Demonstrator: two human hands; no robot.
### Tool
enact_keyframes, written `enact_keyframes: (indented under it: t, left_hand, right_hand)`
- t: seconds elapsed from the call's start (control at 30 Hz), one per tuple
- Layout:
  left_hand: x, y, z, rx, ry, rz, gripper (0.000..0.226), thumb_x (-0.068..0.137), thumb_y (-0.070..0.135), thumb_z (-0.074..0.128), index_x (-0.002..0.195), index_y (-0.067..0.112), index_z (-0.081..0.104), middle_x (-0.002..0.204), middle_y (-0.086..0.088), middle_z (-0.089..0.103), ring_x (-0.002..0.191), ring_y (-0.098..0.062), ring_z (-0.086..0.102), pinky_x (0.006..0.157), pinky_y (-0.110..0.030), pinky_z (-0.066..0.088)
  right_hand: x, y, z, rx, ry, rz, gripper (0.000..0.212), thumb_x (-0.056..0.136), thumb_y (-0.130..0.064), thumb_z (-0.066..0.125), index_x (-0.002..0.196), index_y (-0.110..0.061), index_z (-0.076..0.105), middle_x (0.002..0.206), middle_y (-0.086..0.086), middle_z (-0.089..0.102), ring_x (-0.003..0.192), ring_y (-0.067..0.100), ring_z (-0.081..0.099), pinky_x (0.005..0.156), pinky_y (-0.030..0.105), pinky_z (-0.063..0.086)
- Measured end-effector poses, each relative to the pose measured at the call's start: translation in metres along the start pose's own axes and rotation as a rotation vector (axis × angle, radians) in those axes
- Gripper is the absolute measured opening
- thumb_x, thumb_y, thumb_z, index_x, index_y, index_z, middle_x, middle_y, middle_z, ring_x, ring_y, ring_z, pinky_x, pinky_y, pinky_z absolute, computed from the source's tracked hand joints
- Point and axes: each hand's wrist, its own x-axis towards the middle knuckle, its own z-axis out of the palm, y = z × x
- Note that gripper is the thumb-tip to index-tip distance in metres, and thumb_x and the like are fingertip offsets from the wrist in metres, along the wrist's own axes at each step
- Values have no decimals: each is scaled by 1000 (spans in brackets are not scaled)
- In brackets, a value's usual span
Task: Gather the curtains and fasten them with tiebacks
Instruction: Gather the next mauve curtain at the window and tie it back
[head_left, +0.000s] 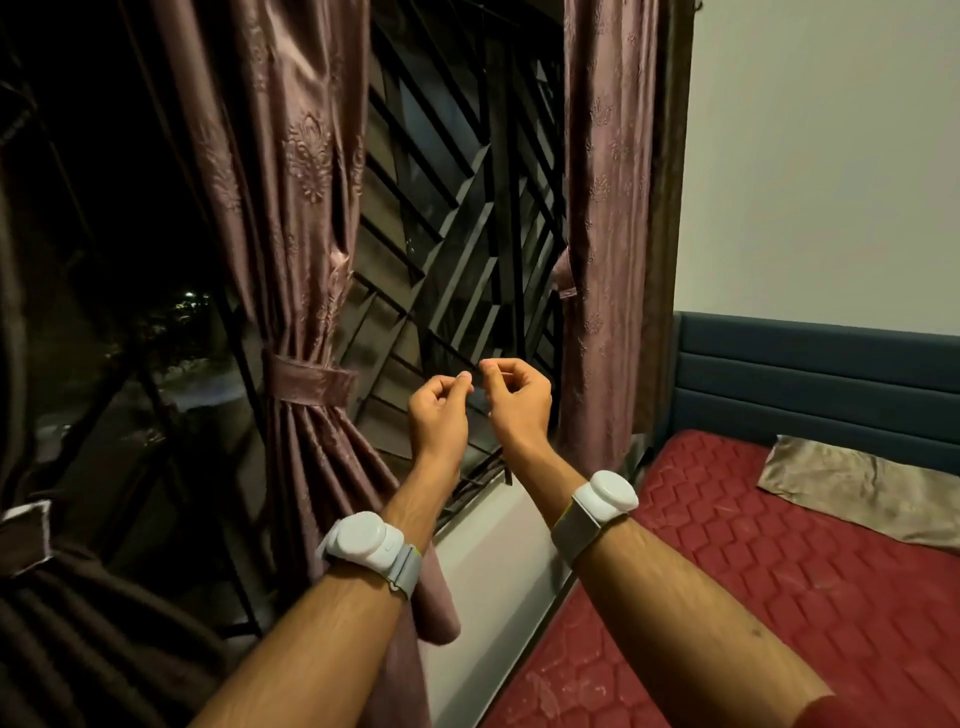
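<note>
A mauve satin curtain (291, 208) hangs left of the window's middle, gathered by a matching tieback band (314, 385). A second mauve curtain (605, 234) hangs at the right, cinched by a tieback (565, 285) at its left edge. A dark brown curtain (78, 623) with a white-edged band (26, 535) fills the lower left. My left hand (440, 408) and my right hand (517, 397) are raised side by side before the window grille, fingers curled shut, thumb pressed to fingertips, touching neither curtain. Nothing shows in either hand.
A black metal grille (457, 208) covers the dark window. A white sill (498, 561) runs below it. A bed with a red quilted mattress (753, 597), a grey-brown pillow (857, 493) and a blue headboard (831, 374) stands at the right against a pale wall.
</note>
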Motion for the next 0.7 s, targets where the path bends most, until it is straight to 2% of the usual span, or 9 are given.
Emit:
enact_keyframes:
  t: [0.2,0.27,0.37,0.57,0.7]
  left_hand:
    - [53,19,109,-29,-12,-24,28,100,19,67,73,19,69,62,10,64,60,-3,57,64,-30,49]
    - [83,30,149,-12,-2,-29,25,100,20,66,76,18,71,66,7,67,64,-4,61,66,-31,51]
    - [122,44,189,4,47,-31,27,100,23,66,74,21,70,61,14,66,58,3,56,65,-27,47]
    - [172,65,222,61,115,-50,29,100,21,66,72,17,66,47,17,53,46,2,44,55,-28,37]
    - [221,90,243,43,171,-115,30,100,20,66,70,18,64,46,16,53,45,1,42,54,-29,34]
  right_hand:
    - [106,-5,-39,-26,-45,-12,12,99,-17,66,96,-13,77,86,6,76,82,18,72,76,34,59]
    - [154,-11,-49,-21,-53,-10,12,99,-16,67,94,-12,77,84,4,76,79,13,70,74,31,58]
    - [213,-20,-62,-30,-101,-3,12,98,-18,68,94,-13,78,83,-1,76,78,7,69,74,26,57]
    - [281,-41,-59,-1,-123,33,13,99,-21,67,95,-14,77,81,-3,73,76,5,65,74,26,55]
    - [339,-65,-44,-19,-110,47,12,98,-20,68,93,-16,78,83,-5,76,79,3,68,78,27,56]
